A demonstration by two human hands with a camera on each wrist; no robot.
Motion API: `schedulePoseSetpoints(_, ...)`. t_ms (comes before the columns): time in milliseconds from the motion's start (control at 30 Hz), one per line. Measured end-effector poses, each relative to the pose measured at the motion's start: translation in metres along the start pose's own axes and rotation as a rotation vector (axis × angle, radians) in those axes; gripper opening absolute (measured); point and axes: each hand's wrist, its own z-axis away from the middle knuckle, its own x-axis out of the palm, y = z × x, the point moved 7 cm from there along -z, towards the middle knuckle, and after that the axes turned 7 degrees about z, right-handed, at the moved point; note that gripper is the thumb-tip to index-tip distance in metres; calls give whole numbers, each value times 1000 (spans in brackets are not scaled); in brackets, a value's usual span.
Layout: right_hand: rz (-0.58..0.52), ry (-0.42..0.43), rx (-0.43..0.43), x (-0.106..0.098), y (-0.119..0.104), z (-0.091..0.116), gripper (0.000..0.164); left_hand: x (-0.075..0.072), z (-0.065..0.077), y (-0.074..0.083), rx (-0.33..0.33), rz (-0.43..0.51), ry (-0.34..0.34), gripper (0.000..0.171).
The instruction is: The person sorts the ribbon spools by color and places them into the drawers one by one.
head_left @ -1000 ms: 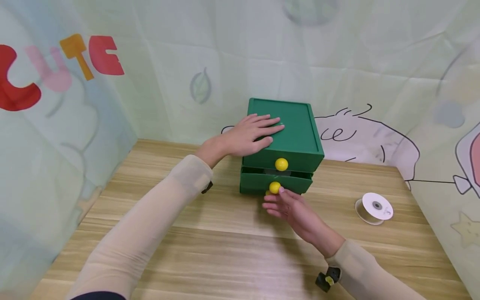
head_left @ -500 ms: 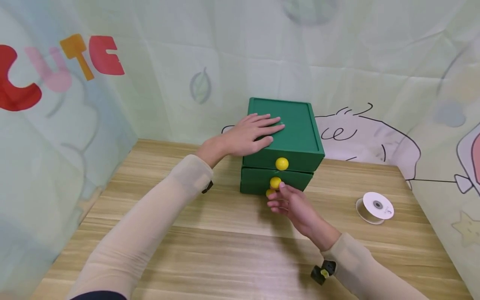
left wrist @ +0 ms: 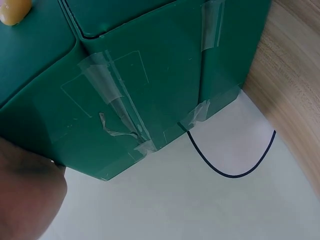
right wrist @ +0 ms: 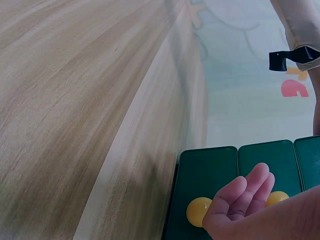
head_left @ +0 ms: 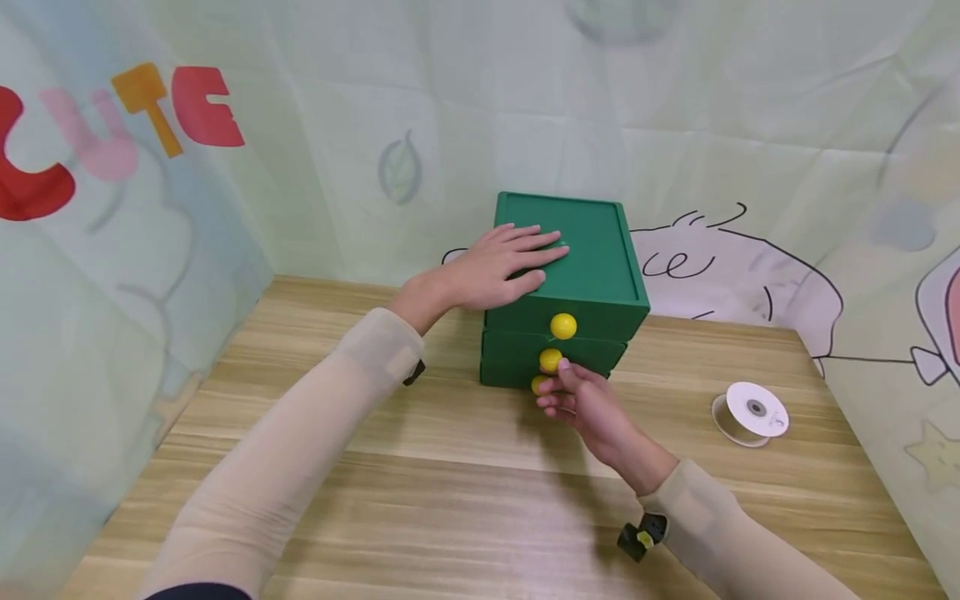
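A green cabinet of three stacked drawers stands near the back cloth, with round yellow knobs. My left hand lies flat on its top, fingers spread. My right hand is at the front of the middle drawer, its thumb and index finger pinching the middle yellow knob. The other fingers curl loosely below, close by the bottom knob. The top knob is untouched. In the right wrist view, the curled fingers partly cover the middle knob. Clear tape runs over the cabinet's side in the left wrist view.
To the right of the cabinet, a white ribbon spool rests on the wood-grain table. A printed cloth backdrop surrounds the table at the back and sides.
The middle drawer has slid inward from slightly pulled out to flush with the cabinet front, the right hand moving in with its knob. The left hand has stayed on top.
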Motion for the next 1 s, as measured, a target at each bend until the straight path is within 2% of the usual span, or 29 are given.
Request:
schedulePoseSetpoints(200, 8, 2, -2, 0, 1, 1, 46, 1, 0, 1, 5, -1, 15, 56)
schedulePoseSetpoints(333, 35, 21, -18, -1, 5, 2, 48, 1, 0, 0, 5, -15, 43, 56)
schedulePoseSetpoints(433, 43, 33, -21, 0, 12, 3, 43, 0, 2, -1, -7, -17, 75, 55)
schedulePoseSetpoints(600, 7, -8, 10, 1, 26, 0, 37, -6, 13, -2, -53, -37, 165, 51)
schedulePoseSetpoints(767, -4, -69, 56, 2, 34, -6, 46, -10, 24, 2, -50, -74, 224, 49)
schedulePoseSetpoints(1000, -64, -117, 84, 6, 43, -18, 48, -2, 35, 2, -57, -88, 181, 54)
